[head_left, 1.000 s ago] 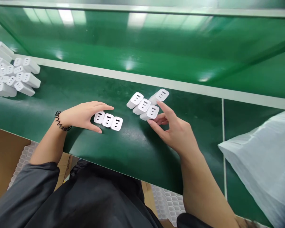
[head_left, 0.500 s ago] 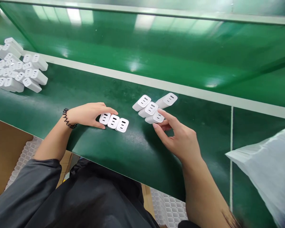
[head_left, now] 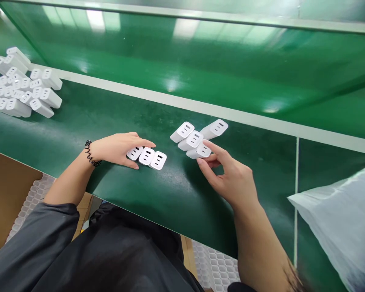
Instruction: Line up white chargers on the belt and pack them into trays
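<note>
White USB wall chargers stand on the green bench with their port faces up. My left hand (head_left: 117, 148) reaches around a short row of three chargers (head_left: 146, 156), index finger along the far side and thumb along the near side. It partly covers the leftmost one. My right hand (head_left: 228, 172) pinches a charger (head_left: 197, 151) between thumb and index finger, the fingertip covering part of its port face. That charger touches a second charger (head_left: 192, 140), with a third charger (head_left: 183, 131) beyond it. Another charger (head_left: 216, 128) leans just behind them.
A large cluster of white chargers (head_left: 21, 91) stands at the far left. A pale plastic sheet or bag (head_left: 343, 219) lies at the right. Behind the bench rises a green panel (head_left: 158, 56). Below the front edge are a cardboard box (head_left: 12, 198) and trays with white cells (head_left: 215, 263).
My left hand has slid slightly right, further over the row of three chargers, which has barely shifted. My right hand keeps its pinch in the same place.
</note>
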`<state>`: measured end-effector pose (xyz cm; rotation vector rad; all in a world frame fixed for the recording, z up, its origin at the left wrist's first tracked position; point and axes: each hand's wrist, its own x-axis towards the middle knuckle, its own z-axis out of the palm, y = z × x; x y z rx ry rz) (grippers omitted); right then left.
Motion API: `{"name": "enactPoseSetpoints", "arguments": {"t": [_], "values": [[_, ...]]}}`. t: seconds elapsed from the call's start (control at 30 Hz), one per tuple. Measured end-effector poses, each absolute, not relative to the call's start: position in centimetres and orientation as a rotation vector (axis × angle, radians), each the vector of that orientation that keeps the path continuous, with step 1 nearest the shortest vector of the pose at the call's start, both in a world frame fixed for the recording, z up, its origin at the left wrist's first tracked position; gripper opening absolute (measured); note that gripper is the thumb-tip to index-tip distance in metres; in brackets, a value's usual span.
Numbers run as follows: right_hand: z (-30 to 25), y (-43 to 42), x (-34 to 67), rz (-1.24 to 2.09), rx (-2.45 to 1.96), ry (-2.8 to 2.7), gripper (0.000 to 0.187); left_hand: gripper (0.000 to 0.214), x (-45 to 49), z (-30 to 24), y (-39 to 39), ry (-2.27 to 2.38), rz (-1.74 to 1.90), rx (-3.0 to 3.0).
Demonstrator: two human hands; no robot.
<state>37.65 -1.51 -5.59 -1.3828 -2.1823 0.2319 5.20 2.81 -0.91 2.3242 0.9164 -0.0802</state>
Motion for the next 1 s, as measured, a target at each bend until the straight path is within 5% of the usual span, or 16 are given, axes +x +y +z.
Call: {"name": "enactPoseSetpoints", "arguments": {"t": [0.37, 0.63, 0.8, 1.0], "values": [[-5.7, -1.4, 37.6, 0.246, -1.358, -2.182, 0.039, 0.043, 6.1, -1.5, 2.5, 0.969, -0.033, 2.372], [-5.0, -1.9, 37.5, 0.36, -1.165, -2.243, 0.034, 0.047, 9.1, -3.6, 0.7, 0.945, 0.22, 2.512], [-5.4, -2.4, 36.6, 0.525, -0.96, -2.365, 0.046, 0.044, 10.0, -4.5, 0.2, 0.81, 0.317, 2.495], [-6.4, -2.5, 35.8, 0.494, -0.984, -2.34, 0.036, 0.042, 10.1, -4.6, 0.2, 0.804, 0.336, 2.483]]}}
